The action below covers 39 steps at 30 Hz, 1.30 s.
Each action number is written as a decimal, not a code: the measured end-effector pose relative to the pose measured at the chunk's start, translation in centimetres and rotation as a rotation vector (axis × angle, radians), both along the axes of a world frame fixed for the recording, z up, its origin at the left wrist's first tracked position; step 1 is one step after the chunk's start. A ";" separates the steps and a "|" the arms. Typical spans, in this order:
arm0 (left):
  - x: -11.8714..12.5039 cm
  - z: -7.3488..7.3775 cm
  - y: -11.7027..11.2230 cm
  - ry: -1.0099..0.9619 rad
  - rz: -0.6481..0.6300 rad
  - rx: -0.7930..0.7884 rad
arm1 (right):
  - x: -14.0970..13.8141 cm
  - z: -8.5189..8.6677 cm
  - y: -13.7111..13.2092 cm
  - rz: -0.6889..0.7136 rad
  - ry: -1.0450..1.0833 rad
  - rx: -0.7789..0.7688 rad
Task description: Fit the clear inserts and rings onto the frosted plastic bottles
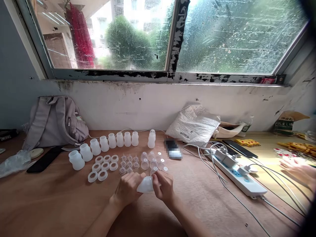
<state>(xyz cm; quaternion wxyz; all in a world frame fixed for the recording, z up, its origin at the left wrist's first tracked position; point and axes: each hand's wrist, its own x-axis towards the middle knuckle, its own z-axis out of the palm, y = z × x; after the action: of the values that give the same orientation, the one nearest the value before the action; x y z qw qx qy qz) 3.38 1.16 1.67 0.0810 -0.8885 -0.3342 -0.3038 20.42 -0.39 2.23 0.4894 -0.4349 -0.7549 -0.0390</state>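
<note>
My left hand [127, 189] and my right hand [164, 187] are both closed on one translucent white silicone cup [145, 185], held just above the wooden table [61, 204]. Right behind my hands lie several small clear parts [150, 161] and small clear valves [128, 164]. To the left of those sit several white rings [105, 166]. A curved row of white bottle-shaped pieces [103, 144] runs behind the rings, and one more white bottle piece [151, 139] stands apart.
A grey backpack [55, 121] leans on the wall at left, with a black phone [44, 159] and clear bag [13, 162] before it. A white power strip [237, 171] with cables lies right. Another person's hand [300, 171] works at far right near yellow parts [247, 142].
</note>
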 end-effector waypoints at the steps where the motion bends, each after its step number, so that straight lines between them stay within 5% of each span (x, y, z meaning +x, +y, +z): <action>1: 0.0 0.0 0.0 0.003 0.015 0.020 | -0.1 0.0 0.0 -0.003 0.014 -0.014; 11: 0.0 0.1 -0.1 0.063 0.119 0.068 | -0.6 0.0 0.2 -0.123 0.215 -0.202; 18: -0.1 0.0 0.3 0.023 0.116 -0.002 | 0.1 0.4 0.5 -0.174 0.243 -0.189; 22: -1.9 0.0 1.1 -0.100 0.277 -0.088 | 2.4 1.2 1.1 -0.348 0.367 -0.118; 27: -3.3 0.0 2.0 -0.259 0.464 -0.102 | 2.7 0.5 2.3 -0.333 0.180 -0.060; 32: -3.1 -0.4 2.1 -0.273 0.443 -0.066 | 0.4 -1.6 2.7 -0.177 -0.120 -0.018; 39: -2.8 -0.7 2.0 -0.278 0.431 -0.090 | -0.2 -2.5 2.9 -0.167 -0.305 -0.110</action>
<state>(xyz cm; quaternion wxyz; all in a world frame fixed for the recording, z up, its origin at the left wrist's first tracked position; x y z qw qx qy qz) 0.54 3.13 1.00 0.0574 -0.7491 -0.5371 -0.3835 20.21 2.52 -0.22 0.3397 -0.5114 -0.7825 -0.1035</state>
